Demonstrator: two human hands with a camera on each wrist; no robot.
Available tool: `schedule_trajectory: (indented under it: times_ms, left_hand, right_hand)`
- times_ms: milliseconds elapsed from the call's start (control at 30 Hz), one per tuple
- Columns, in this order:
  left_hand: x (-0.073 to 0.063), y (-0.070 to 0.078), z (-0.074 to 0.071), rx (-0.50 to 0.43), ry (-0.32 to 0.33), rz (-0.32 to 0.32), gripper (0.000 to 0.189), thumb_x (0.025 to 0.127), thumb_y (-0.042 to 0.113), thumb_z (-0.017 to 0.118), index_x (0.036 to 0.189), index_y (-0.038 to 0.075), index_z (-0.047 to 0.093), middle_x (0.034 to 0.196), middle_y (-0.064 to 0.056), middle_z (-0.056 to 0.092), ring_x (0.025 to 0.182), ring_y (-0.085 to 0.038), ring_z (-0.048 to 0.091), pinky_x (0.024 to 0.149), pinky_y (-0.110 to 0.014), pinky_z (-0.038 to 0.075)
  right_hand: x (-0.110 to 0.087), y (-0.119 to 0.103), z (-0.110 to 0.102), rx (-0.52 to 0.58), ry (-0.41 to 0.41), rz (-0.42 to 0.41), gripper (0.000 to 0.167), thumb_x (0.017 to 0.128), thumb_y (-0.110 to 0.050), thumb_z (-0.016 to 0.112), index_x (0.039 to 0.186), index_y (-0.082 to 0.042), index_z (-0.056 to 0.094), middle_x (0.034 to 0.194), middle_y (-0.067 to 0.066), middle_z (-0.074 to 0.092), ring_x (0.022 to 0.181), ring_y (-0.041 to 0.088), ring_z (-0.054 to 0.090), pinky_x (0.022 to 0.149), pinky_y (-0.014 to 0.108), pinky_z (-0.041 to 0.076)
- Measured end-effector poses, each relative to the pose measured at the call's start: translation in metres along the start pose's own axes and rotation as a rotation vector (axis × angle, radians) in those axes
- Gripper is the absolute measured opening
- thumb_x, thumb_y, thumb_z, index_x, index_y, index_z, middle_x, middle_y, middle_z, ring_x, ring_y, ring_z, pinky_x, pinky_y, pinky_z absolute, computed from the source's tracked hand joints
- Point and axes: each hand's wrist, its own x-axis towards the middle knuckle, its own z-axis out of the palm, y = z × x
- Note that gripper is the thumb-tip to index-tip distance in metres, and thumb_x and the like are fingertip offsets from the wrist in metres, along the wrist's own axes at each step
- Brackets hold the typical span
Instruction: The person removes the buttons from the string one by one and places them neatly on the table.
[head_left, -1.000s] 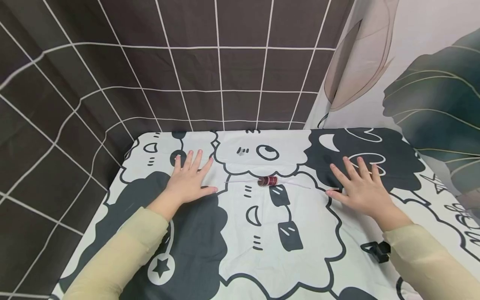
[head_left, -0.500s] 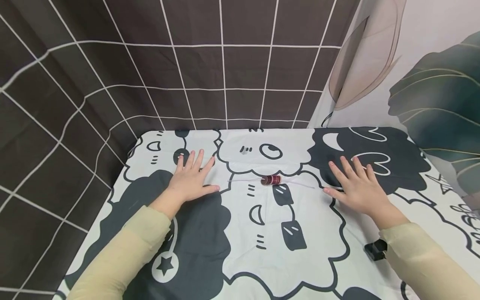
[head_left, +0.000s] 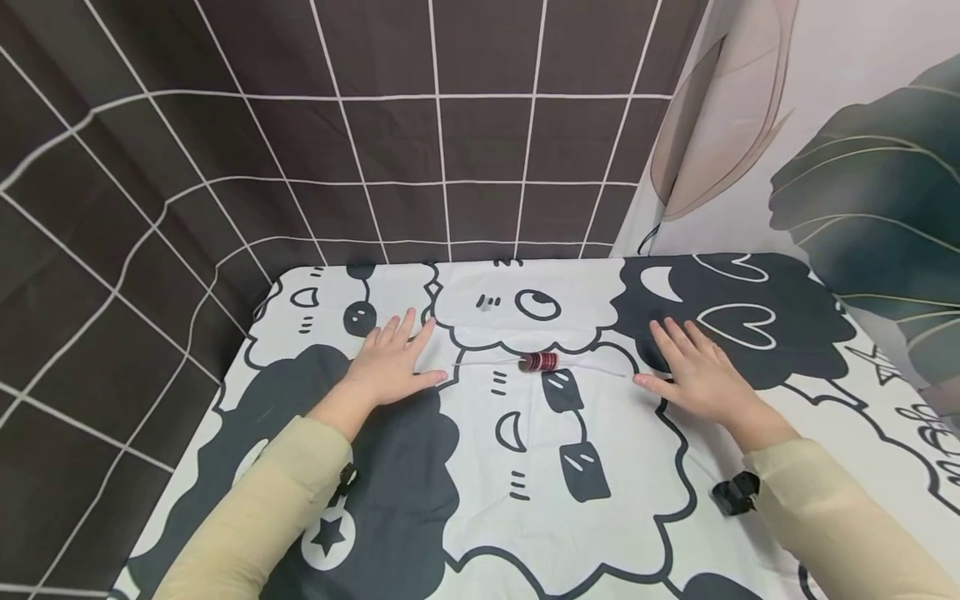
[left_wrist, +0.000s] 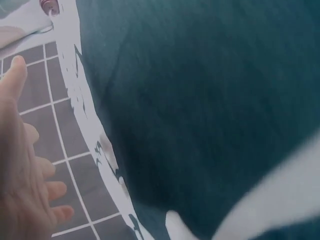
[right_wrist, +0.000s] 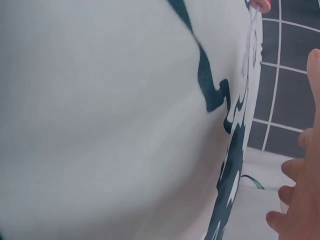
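A small dark red ribbed cylinder [head_left: 538,362] lies on the patterned cloth, with a thin pale string running out from each end. It looks like a spool or a row of beads; I cannot tell which. My left hand [head_left: 386,367] is to its left, fingers straight and thumb pointing at the string's left end. To the right, my right hand [head_left: 701,375] is held palm down, its thumb near the string's right end. Both hands hold nothing. The wrist views show the left hand [left_wrist: 25,175] and right hand [right_wrist: 302,175] raised above the cloth, the cylinder's reddish end [right_wrist: 262,5] beyond.
Black-and-white cartoon cloth [head_left: 570,542] covers the surface. A dark grid-patterned curtain [head_left: 480,137] rises behind and at the left. At the right hangs a leaf-print curtain [head_left: 870,200]. A black wrist device [head_left: 735,493] shows by the right sleeve.
My right hand has shifted left toward the cylinder, its fingers closer together. My left hand has moved slightly right. The cylinder stays in place on the cloth.
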Motion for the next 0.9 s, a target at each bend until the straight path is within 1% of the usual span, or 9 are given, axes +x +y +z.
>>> schedule_trajectory:
  times_ms: [100,167,300,400,467,567,800,900]
  left_hand:
    - [0.004,0.001,0.003,-0.055,-0.017,0.001,0.088,0.086,0.069,0.039,0.152,0.018,0.01,0.155,-0.017,0.005,0.139,-0.039,0.013,0.108,-0.055,0.015]
    - [0.006,0.002,0.004,-0.095,-0.025,0.008,0.088,0.086,0.068,0.04,0.152,0.018,0.01,0.155,-0.017,0.006,0.138,-0.039,0.016,0.107,-0.057,0.018]
    - [0.01,0.003,0.004,-0.191,-0.042,0.028,0.088,0.087,0.066,0.042,0.152,0.016,0.009,0.155,-0.017,0.01,0.136,-0.041,0.02,0.105,-0.058,0.021]
    - [0.012,0.003,0.004,-0.272,-0.056,0.044,0.088,0.088,0.062,0.045,0.151,0.013,0.008,0.154,-0.018,0.011,0.135,-0.044,0.02,0.105,-0.059,0.02]
    - [0.012,0.004,0.003,-0.309,-0.061,0.053,0.088,0.089,0.059,0.047,0.151,0.012,0.007,0.154,-0.018,0.011,0.136,-0.045,0.018,0.107,-0.058,0.018]
    - [0.013,0.004,0.004,-0.341,-0.056,0.074,0.088,0.089,0.056,0.049,0.151,0.009,0.007,0.154,-0.019,0.013,0.137,-0.043,0.017,0.108,-0.056,0.015]
    - [0.017,0.005,0.008,-0.401,-0.038,0.103,0.089,0.089,0.053,0.053,0.151,0.008,0.006,0.152,-0.021,0.016,0.139,-0.038,0.015,0.11,-0.054,0.011]
    - [0.019,0.006,0.01,-0.403,-0.033,0.104,0.09,0.089,0.052,0.054,0.151,0.007,0.006,0.152,-0.021,0.016,0.139,-0.039,0.016,0.109,-0.055,0.013]
  right_hand:
    - [0.002,0.0,0.002,0.044,0.004,0.004,0.092,0.088,-0.058,0.051,0.146,0.005,0.018,0.145,0.032,0.022,0.123,0.053,0.026,0.094,0.067,0.022]
    - [0.002,-0.001,0.002,0.077,0.007,0.004,0.093,0.088,-0.057,0.053,0.145,0.007,0.017,0.143,0.033,0.025,0.118,0.053,0.03,0.093,0.067,0.024]
    - [0.004,-0.001,0.002,0.161,0.0,-0.01,0.095,0.086,-0.053,0.059,0.143,0.01,0.018,0.138,0.036,0.031,0.12,0.053,0.029,0.097,0.063,0.024]
    - [0.006,-0.002,0.002,0.218,-0.013,-0.017,0.096,0.085,-0.05,0.063,0.143,0.012,0.018,0.136,0.039,0.031,0.123,0.054,0.028,0.098,0.062,0.024]
    - [0.008,-0.002,0.002,0.24,-0.016,-0.017,0.096,0.084,-0.049,0.064,0.142,0.012,0.018,0.137,0.039,0.031,0.124,0.054,0.028,0.099,0.062,0.024]
    - [0.008,-0.002,0.002,0.269,-0.018,-0.01,0.097,0.083,-0.047,0.066,0.142,0.012,0.018,0.137,0.039,0.031,0.123,0.055,0.03,0.099,0.063,0.025]
    - [0.01,-0.002,0.008,0.353,-0.004,-0.019,0.094,0.084,-0.042,0.068,0.143,0.012,0.018,0.138,0.035,0.033,0.107,0.046,0.052,0.09,0.056,0.04]
    - [0.012,-0.003,0.011,0.377,0.001,-0.019,0.093,0.084,-0.04,0.069,0.143,0.011,0.019,0.136,0.034,0.036,0.106,0.045,0.053,0.089,0.055,0.042]
